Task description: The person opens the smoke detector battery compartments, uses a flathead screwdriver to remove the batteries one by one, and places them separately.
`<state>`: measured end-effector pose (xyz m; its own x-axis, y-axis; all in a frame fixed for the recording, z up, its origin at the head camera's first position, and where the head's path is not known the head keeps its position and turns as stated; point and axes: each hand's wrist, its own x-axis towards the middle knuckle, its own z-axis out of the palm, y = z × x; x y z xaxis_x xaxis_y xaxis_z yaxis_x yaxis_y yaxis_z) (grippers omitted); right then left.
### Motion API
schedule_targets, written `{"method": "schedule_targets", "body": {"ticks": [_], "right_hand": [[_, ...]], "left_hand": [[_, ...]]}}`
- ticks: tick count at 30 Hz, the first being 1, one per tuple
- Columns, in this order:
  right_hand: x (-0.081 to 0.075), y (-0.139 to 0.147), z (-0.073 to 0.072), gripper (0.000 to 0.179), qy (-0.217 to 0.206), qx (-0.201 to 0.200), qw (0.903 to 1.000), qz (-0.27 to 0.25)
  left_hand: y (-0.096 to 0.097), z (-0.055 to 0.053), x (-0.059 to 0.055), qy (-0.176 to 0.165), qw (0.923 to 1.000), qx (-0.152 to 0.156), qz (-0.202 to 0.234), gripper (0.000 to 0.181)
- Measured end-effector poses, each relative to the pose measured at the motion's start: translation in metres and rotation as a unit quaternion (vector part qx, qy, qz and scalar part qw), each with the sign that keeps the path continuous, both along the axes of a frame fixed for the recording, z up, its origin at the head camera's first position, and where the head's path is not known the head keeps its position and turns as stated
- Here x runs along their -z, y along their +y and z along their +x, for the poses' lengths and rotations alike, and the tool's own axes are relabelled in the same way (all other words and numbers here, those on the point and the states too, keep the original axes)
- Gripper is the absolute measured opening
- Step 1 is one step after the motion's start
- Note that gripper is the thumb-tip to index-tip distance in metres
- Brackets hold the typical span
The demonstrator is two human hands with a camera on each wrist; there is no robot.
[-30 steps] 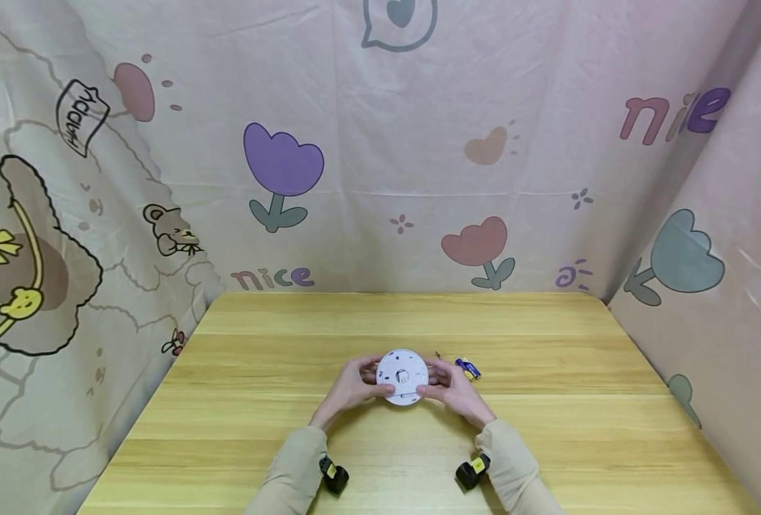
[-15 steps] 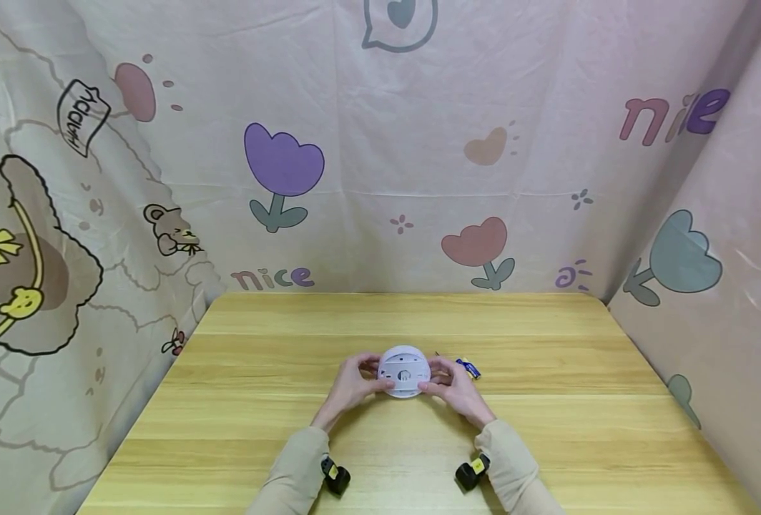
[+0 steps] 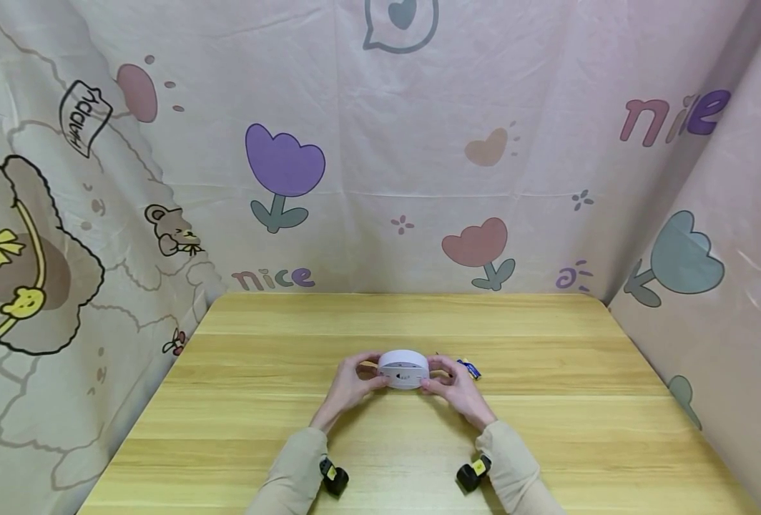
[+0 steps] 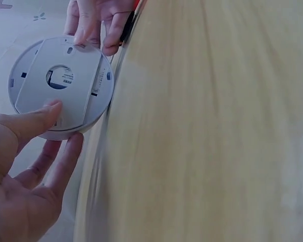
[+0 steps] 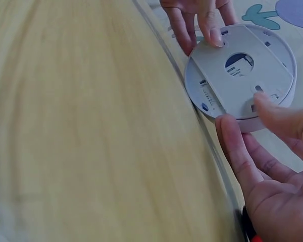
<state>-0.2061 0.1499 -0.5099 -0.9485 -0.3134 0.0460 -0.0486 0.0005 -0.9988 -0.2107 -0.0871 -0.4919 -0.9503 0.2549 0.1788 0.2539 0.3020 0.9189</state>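
Both hands hold a round white smoke detector (image 3: 403, 361) above the table, its slotted back plate (image 5: 217, 70) turned toward the person and tilted downward. My left hand (image 3: 351, 384) grips its left edge, with the thumb on the plate and fingers behind the rim. On the opposite edge my right hand (image 3: 455, 388) pinches it in the same way. Through the plate's central hole a printed label (image 4: 66, 79) shows in the left wrist view. The detector's front face is hidden.
Blue and yellow batteries (image 3: 470, 369) lie on the wooden table (image 3: 548, 429) just beyond the right hand. A black and red item (image 5: 250, 224) shows partly behind the right hand. Printed cloth (image 3: 367, 143) hangs behind the table and at both sides.
The smoke detector has tipped from showing its back plate nearly face-on to showing its thick side rim on top. Both hands keep hold of it in nearly the same place.
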Motion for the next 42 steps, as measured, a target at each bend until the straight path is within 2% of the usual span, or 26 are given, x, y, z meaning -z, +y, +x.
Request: {"method": "schedule_targets", "body": {"ticks": [3, 9, 13, 17, 20, 23, 26, 28, 32, 37, 40, 42], "right_hand": [[0.004, 0.001, -0.001, 0.046, 0.010, 0.005, 0.9999, 0.002], [0.007, 0.002, -0.002, 0.048, 0.009, 0.010, 0.9997, -0.018], [0.006, 0.000, 0.001, 0.044, 0.014, 0.024, 0.9994, 0.018], [0.002, -0.010, 0.007, 0.044, 0.026, 0.014, 0.9958, 0.087], [-0.011, -0.018, 0.013, 0.043, 0.029, -0.003, 0.9942, 0.103], [-0.023, -0.020, 0.019, 0.039, 0.020, 0.008, 0.9947, 0.101], [-0.024, -0.020, 0.020, 0.036, 0.016, 0.025, 0.9948, 0.097], [-0.025, -0.020, 0.020, 0.036, 0.028, 0.031, 0.9945, 0.096], [-0.026, -0.022, 0.020, 0.038, 0.056, 0.038, 0.9922, 0.105], [-0.026, -0.023, 0.021, 0.036, 0.060, 0.039, 0.9899, 0.122], [-0.025, -0.021, 0.022, 0.036, 0.061, 0.032, 0.9899, 0.124], [-0.021, -0.019, 0.020, 0.040, 0.059, 0.021, 0.9914, 0.115]], "left_hand": [[0.000, -0.001, 0.001, -0.002, 0.9999, 0.007, 0.008, 0.044], [0.001, -0.002, 0.000, -0.033, 0.9994, -0.003, -0.003, 0.041], [0.004, -0.002, 0.002, -0.033, 0.9994, -0.005, -0.003, 0.037], [0.014, 0.001, 0.006, -0.021, 0.9991, 0.021, -0.030, 0.040], [0.019, 0.002, 0.006, -0.006, 0.9975, 0.054, -0.045, 0.041], [0.019, 0.001, 0.005, -0.001, 0.9956, 0.072, -0.059, 0.042], [0.016, 0.003, 0.005, -0.002, 0.9910, 0.092, -0.097, 0.054], [0.015, 0.005, 0.005, -0.009, 0.9866, 0.104, -0.126, 0.068], [0.015, 0.008, 0.005, -0.006, 0.9810, 0.131, -0.143, 0.088], [0.013, 0.008, 0.007, -0.006, 0.9814, 0.141, -0.130, 0.090], [0.009, 0.007, 0.009, -0.015, 0.9864, 0.136, -0.091, 0.084], [0.006, 0.005, 0.010, -0.015, 0.9910, 0.121, -0.055, 0.078]]}}
